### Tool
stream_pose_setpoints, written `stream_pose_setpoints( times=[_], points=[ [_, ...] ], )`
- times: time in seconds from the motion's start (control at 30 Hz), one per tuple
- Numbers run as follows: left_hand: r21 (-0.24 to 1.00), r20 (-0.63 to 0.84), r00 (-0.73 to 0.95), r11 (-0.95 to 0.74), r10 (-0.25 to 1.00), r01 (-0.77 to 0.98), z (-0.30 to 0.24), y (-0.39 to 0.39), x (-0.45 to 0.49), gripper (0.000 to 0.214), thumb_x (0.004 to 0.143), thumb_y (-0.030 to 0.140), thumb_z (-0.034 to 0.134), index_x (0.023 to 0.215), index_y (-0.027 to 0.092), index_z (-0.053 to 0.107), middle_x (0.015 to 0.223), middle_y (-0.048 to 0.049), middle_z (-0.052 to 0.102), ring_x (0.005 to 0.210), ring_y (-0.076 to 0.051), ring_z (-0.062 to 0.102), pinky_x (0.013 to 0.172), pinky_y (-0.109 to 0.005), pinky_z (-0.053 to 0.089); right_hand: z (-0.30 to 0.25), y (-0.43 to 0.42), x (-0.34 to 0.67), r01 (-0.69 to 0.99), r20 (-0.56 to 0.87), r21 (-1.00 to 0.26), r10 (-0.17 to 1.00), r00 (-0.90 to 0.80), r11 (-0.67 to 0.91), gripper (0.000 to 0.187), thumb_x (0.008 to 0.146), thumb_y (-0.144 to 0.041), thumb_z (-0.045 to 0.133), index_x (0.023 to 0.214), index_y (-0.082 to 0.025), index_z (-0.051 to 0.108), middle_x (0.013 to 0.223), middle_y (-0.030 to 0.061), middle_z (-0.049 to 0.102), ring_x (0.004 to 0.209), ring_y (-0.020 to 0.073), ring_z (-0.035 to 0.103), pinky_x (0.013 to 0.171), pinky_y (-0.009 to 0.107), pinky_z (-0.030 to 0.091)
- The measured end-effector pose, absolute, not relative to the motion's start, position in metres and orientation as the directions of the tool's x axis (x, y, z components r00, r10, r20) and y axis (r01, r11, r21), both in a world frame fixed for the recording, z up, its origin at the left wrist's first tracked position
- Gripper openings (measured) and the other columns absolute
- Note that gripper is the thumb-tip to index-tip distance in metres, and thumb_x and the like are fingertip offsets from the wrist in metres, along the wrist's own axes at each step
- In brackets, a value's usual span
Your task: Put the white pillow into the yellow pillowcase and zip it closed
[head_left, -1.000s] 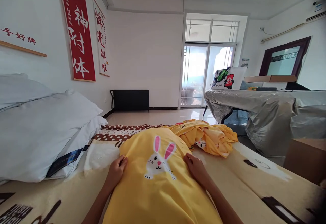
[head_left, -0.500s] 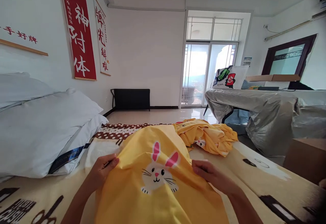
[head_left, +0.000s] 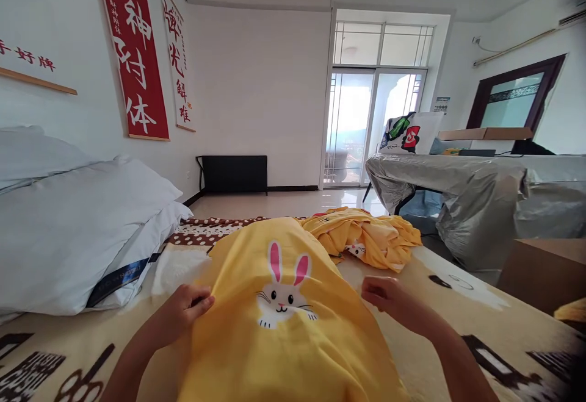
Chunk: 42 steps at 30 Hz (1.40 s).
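Note:
A yellow pillowcase with a white rabbit print [head_left: 284,310] covers a pillow lying on the bed in front of me. My left hand [head_left: 185,310] pinches the pillowcase's left edge, fingers closed on the fabric. My right hand [head_left: 384,295] hovers just off the right edge, fingers curled, apart from the cloth with nothing in it. A crumpled heap of more yellow rabbit fabric [head_left: 366,240] lies further back on the bed.
White pillows [head_left: 82,225] are stacked at the left against the wall. The bed has a cream blanket with black marks [head_left: 458,323]. A table under grey plastic sheeting [head_left: 480,188] stands at the right, a brown cardboard box [head_left: 544,271] in front of it.
My right hand has let go of the pillowcase's right edge and drawn a little to the right. The pillowcase has settled flat. My left hand keeps its pinch.

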<state>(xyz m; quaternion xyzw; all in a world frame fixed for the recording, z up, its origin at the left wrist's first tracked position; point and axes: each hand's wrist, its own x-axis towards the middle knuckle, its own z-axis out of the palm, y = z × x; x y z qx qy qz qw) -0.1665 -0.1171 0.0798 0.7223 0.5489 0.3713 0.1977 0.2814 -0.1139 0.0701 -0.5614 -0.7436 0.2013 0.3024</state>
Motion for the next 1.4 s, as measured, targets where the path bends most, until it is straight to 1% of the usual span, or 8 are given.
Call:
stream_pose_setpoints(
  times=[0.1, 0.2, 0.37, 0.47, 0.77, 0.93, 1.17, 1.4],
  points=[
    [0.593, 0.179, 0.277, -0.328, 0.944, 0.735, 0.067, -0.104, -0.160, 0.036, 0.079, 0.038, 0.048, 0.050, 0.018, 0.041, 0.054, 0.0011, 0.049, 0.057, -0.014, 0.040, 0.056, -0.025, 0.026, 0.069, -0.108, 0.242, 0.725, 0.506, -0.542, 0.854, -0.122, 0.425, 0.030, 0.087, -0.043, 0.047, 0.100, -0.023, 0.064, 0.099, 0.0072, 0.065, 0.089, 0.0211, 0.058, 0.081, 0.035, 0.045],
    [0.527, 0.195, 0.256, -0.321, 0.947, 0.787, 0.060, -0.099, -0.156, 0.034, 0.082, 0.037, 0.044, 0.053, 0.018, 0.044, 0.059, -0.0007, 0.054, 0.060, -0.016, 0.046, 0.058, -0.026, 0.030, 0.061, -0.101, 0.207, 0.758, 0.561, -0.420, 0.799, -0.216, 0.500, 0.042, 0.087, -0.037, 0.047, 0.126, -0.024, 0.053, 0.130, 0.0093, 0.054, 0.119, 0.0250, 0.047, 0.102, 0.043, 0.032],
    [0.346, 0.515, 0.158, -0.372, 0.843, 0.861, 0.058, -0.098, -0.142, 0.033, 0.083, 0.032, 0.043, 0.109, 0.018, 0.057, 0.114, -0.0108, 0.059, 0.107, -0.025, 0.054, 0.091, -0.037, 0.040, 0.040, -0.082, 0.197, 0.780, 0.454, -0.447, 0.862, -0.225, 0.439, 0.044, 0.087, -0.036, 0.045, 0.127, -0.020, 0.053, 0.132, 0.0122, 0.052, 0.122, 0.0257, 0.045, 0.103, 0.046, 0.028],
    [0.389, 0.471, 0.219, -0.424, 0.854, 0.818, 0.048, -0.090, -0.127, 0.050, 0.085, 0.036, 0.044, 0.131, 0.017, 0.045, 0.135, -0.0123, 0.048, 0.127, -0.026, 0.042, 0.105, -0.042, 0.032, 0.029, -0.070, 0.202, 0.744, 0.402, -0.508, 0.884, -0.239, 0.433, 0.036, 0.087, -0.039, 0.044, 0.112, -0.018, 0.060, 0.118, 0.0121, 0.060, 0.109, 0.0247, 0.053, 0.095, 0.041, 0.035],
    [0.595, 0.397, 0.111, -0.348, 0.911, 0.724, 0.031, -0.072, -0.122, 0.019, 0.081, 0.032, 0.043, 0.075, 0.018, 0.052, 0.083, -0.0074, 0.060, 0.084, -0.022, 0.056, 0.079, -0.036, 0.043, 0.021, -0.066, 0.197, 0.699, 0.588, -0.501, 0.793, -0.158, 0.510, 0.020, 0.085, -0.031, 0.044, 0.073, -0.019, 0.053, 0.079, 0.0054, 0.059, 0.077, 0.0183, 0.052, 0.073, 0.032, 0.041],
    [0.510, 0.541, 0.097, -0.417, 0.836, 0.752, 0.029, -0.069, -0.123, 0.020, 0.085, 0.031, 0.037, 0.074, 0.019, 0.049, 0.084, -0.0076, 0.057, 0.082, -0.022, 0.052, 0.077, -0.037, 0.042, 0.029, -0.073, 0.196, 0.703, 0.646, -0.481, 0.754, -0.120, 0.524, 0.021, 0.085, -0.033, 0.045, 0.072, -0.020, 0.055, 0.082, 0.0073, 0.057, 0.081, 0.0201, 0.050, 0.074, 0.033, 0.040],
    [0.550, 0.651, 0.003, -0.475, 0.759, 0.687, 0.049, -0.092, -0.124, 0.027, 0.093, 0.038, 0.031, 0.099, 0.021, 0.050, 0.105, -0.0088, 0.060, 0.101, -0.021, 0.055, 0.089, -0.035, 0.042, 0.043, -0.083, 0.198, 0.454, 0.539, -0.707, 0.829, -0.149, 0.542, 0.024, 0.083, -0.038, 0.049, 0.069, -0.019, 0.049, 0.076, 0.0029, 0.047, 0.075, 0.0169, 0.045, 0.070, 0.028, 0.039],
    [0.547, 0.703, -0.107, -0.438, 0.703, 0.713, 0.070, -0.117, -0.116, 0.023, 0.092, 0.040, 0.028, 0.086, 0.022, 0.042, 0.085, -0.0055, 0.061, 0.072, -0.018, 0.059, 0.064, -0.028, 0.044, 0.074, -0.117, 0.202, 0.500, 0.588, -0.635, 0.788, -0.182, 0.589, 0.028, 0.090, -0.045, 0.041, 0.077, -0.021, 0.049, 0.100, 0.0084, 0.057, 0.099, 0.0219, 0.049, 0.089, 0.033, 0.037]
  ],
)
